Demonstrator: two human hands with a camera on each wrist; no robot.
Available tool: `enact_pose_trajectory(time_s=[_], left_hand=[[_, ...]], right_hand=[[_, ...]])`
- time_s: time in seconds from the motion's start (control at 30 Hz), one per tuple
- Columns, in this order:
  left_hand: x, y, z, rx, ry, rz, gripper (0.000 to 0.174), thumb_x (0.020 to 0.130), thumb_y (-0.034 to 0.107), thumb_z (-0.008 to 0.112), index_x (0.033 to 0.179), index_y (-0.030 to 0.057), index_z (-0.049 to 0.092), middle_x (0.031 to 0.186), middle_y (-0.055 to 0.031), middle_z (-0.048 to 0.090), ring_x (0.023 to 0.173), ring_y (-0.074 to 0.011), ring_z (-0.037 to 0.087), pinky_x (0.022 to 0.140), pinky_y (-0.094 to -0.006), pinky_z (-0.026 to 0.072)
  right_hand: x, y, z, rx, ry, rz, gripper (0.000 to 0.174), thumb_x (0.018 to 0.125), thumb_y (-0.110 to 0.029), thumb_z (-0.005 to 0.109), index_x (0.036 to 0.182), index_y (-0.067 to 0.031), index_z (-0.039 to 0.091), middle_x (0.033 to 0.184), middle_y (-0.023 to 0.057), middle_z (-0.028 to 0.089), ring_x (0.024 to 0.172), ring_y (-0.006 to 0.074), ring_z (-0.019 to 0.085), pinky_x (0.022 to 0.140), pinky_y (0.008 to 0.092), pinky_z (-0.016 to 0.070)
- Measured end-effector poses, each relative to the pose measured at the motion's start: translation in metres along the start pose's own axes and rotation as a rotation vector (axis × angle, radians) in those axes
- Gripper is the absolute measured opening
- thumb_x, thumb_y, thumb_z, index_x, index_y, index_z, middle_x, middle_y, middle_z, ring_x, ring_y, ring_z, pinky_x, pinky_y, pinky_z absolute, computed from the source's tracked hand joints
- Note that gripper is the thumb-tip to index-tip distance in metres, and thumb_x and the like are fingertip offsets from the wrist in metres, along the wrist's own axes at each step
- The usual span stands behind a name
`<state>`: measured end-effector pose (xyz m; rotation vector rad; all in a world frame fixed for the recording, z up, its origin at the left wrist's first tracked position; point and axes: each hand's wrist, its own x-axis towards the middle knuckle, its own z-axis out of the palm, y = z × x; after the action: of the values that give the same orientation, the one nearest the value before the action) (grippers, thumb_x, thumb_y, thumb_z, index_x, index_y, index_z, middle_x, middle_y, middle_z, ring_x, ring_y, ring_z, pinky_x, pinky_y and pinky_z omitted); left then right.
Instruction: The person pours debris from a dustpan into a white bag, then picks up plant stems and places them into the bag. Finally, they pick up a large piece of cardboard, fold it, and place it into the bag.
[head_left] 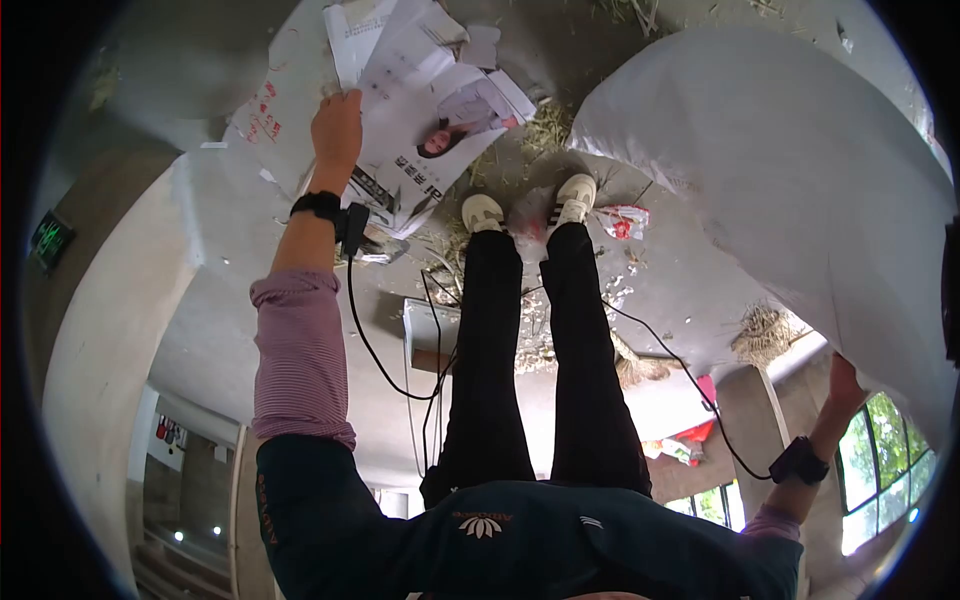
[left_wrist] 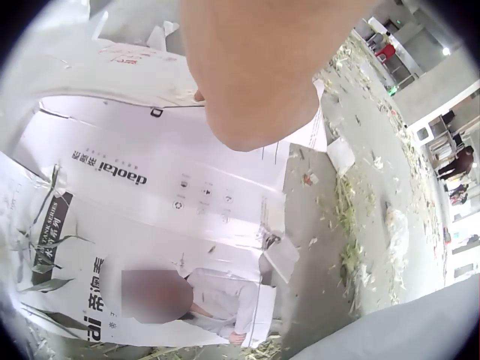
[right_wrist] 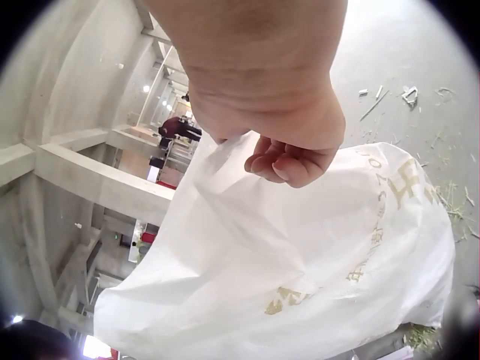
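Observation:
A flattened white printed cardboard box (head_left: 400, 150) lies at the upper left in the head view. My left hand (head_left: 338, 130) grips its edge, fingers curled. In the left wrist view the left hand (left_wrist: 259, 82) covers part of the edge of the cardboard (left_wrist: 150, 142), and most of its fingers are hidden. On the right, a large white sack (head_left: 790, 170) bulges across the head view. My right hand (head_left: 846, 385) holds the sack at its lower edge. The right wrist view shows the right hand (right_wrist: 277, 142) with fingers curled into the fabric of the sack (right_wrist: 247, 232), which has gold print.
Straw and scraps (head_left: 550, 130) litter the grey floor around my shoes (head_left: 484, 212). A red and white wrapper (head_left: 624, 222) lies beside them. Black cables (head_left: 650, 325) run across my legs to both wrists. A broom (head_left: 764, 340) is near the sack. Another person (right_wrist: 176, 127) is farther off.

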<state>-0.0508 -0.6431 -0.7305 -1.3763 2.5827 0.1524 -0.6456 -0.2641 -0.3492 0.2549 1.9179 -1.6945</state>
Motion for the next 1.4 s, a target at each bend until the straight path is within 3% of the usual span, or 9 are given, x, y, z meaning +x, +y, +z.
enact_pose_trajectory(time_s=[0.1, 0.13, 0.23, 0.27, 0.57, 0.87, 1.07, 1.2, 1.4], left_hand=[[-0.008, -0.025, -0.046, -0.084, 0.042, -0.028, 0.010, 0.076, 0.004, 0.051, 0.082, 0.0097, 0.056, 0.081, -0.0115, 0.057, 0.081, -0.0296, 0.058, 0.068, -0.0386, 0.0487], [-0.012, -0.030, -0.069, -0.108, 0.076, -0.033, 0.013, 0.075, 0.002, 0.051, 0.083, 0.0095, 0.057, 0.081, -0.0105, 0.057, 0.082, -0.0290, 0.057, 0.069, -0.0386, 0.0480], [-0.021, -0.056, -0.117, -0.148, 0.095, -0.026, 0.015, 0.075, 0.001, 0.050, 0.083, 0.0095, 0.058, 0.080, -0.0093, 0.057, 0.083, -0.0282, 0.056, 0.070, -0.0388, 0.0470], [-0.025, -0.061, -0.134, -0.135, 0.110, -0.022, 0.015, 0.075, 0.001, 0.050, 0.083, 0.0095, 0.058, 0.080, -0.0093, 0.057, 0.083, -0.0282, 0.056, 0.070, -0.0388, 0.0470], [-0.070, -0.077, -0.244, -0.170, 0.099, -0.026, 0.017, 0.074, -0.003, 0.050, 0.083, 0.0097, 0.058, 0.078, -0.0098, 0.054, 0.082, -0.0301, 0.056, 0.069, -0.0406, 0.0455], [-0.144, -0.067, -0.380, -0.237, 0.210, 0.084, 0.016, 0.071, -0.005, 0.052, 0.081, 0.0077, 0.057, 0.076, -0.0093, 0.053, 0.078, -0.0293, 0.054, 0.066, -0.0402, 0.0439], [-0.198, -0.057, -0.463, -0.288, 0.219, 0.088, 0.017, 0.071, -0.008, 0.052, 0.080, 0.0057, 0.057, 0.078, -0.0097, 0.054, 0.079, -0.0293, 0.054, 0.066, -0.0401, 0.0435], [-0.231, -0.054, -0.524, -0.296, 0.280, 0.113, 0.017, 0.070, -0.008, 0.053, 0.081, 0.0048, 0.058, 0.077, -0.0094, 0.055, 0.077, -0.0287, 0.054, 0.066, -0.0391, 0.0433], [-0.272, -0.047, -0.601, -0.319, 0.365, 0.153, 0.020, 0.068, -0.012, 0.054, 0.080, 0.0038, 0.058, 0.078, -0.0096, 0.057, 0.076, -0.0278, 0.056, 0.064, -0.0360, 0.0454]], right_hand=[[-0.011, 0.002, -0.002, 0.147, -0.355, 0.222, 0.028, 0.089, -0.030, 0.050, 0.103, -0.0066, 0.055, 0.109, 0.0094, 0.058, 0.083, 0.0173, 0.054, 0.061, 0.0314, 0.0399], [-0.020, 0.004, 0.000, 0.079, -0.252, 0.140, 0.027, 0.092, -0.031, 0.046, 0.094, -0.0053, 0.054, 0.089, 0.0057, 0.055, 0.065, 0.0125, 0.045, 0.051, 0.0270, 0.0308], [-0.034, 0.007, 0.026, 0.150, -0.501, 0.254, 0.031, 0.094, -0.032, 0.043, 0.099, -0.0025, 0.052, 0.075, 0.0018, 0.044, 0.059, 0.0111, 0.035, 0.049, 0.0251, 0.0270], [-0.051, 0.008, 0.041, 0.173, -0.292, 0.225, 0.034, 0.095, -0.034, 0.041, 0.099, -0.0017, 0.051, 0.068, 0.0015, 0.036, 0.057, 0.0109, 0.031, 0.048, 0.0241, 0.0276], [-0.110, 0.040, 0.034, -0.081, -0.065, 0.304, 0.020, 0.090, -0.026, 0.054, 0.096, -0.0064, 0.053, 0.066, -0.0017, 0.044, 0.055, 0.0080, 0.040, 0.046, 0.0219, 0.0315], [-0.201, 0.118, 0.120, -0.286, -0.392, 0.483, 0.012, 0.084, -0.016, 0.056, 0.084, -0.0041, 0.057, 0.062, 0.0000, 0.046, 0.048, 0.0078, 0.042, 0.042, 0.0232, 0.0335], [-0.226, 0.130, 0.218, -0.477, -0.768, 0.256, 0.019, 0.084, -0.018, 0.054, 0.085, 0.0006, 0.056, 0.059, 0.0031, 0.049, 0.046, 0.0100, 0.046, 0.042, 0.0250, 0.0358], [-0.223, 0.121, 0.289, -0.749, -0.889, -0.451, 0.041, 0.078, -0.023, 0.062, 0.112, -0.0034, 0.051, 0.087, 0.0134, 0.062, 0.076, 0.0223, 0.061, 0.069, 0.0314, 0.0478], [-0.219, 0.074, 0.386, -0.882, -0.930, -0.898, 0.074, 0.069, -0.025, 0.071, 0.132, -0.0143, 0.034, 0.123, 0.0157, 0.050, 0.114, 0.0308, 0.049, 0.093, 0.0437, 0.0389]])
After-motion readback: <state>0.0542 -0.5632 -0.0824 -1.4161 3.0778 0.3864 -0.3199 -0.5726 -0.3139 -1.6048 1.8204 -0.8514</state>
